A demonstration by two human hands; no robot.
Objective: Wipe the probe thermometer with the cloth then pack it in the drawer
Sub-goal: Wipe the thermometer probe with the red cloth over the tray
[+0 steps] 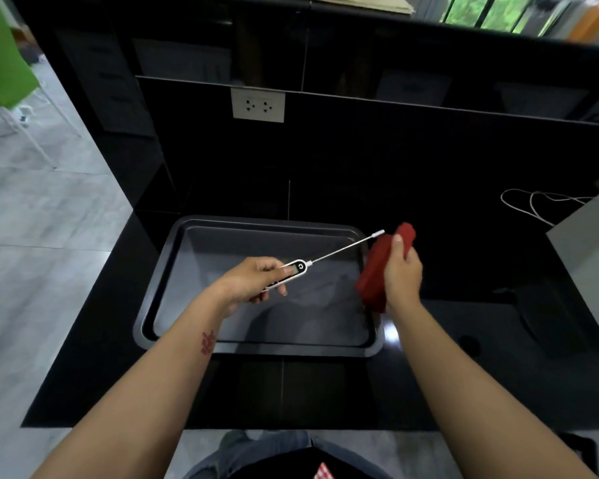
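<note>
Left hand grips thermometer, handle half hidden; right hand clutches red cloth near probe tip.

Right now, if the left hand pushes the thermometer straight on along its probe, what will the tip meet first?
Most likely the red cloth held in the right hand. The left hand aims the thermometer up and to the right, and its tip appears just short of the cloth; depth is hard to judge from this one view.

Dark tray on black counter; wall socket; white box right
</note>
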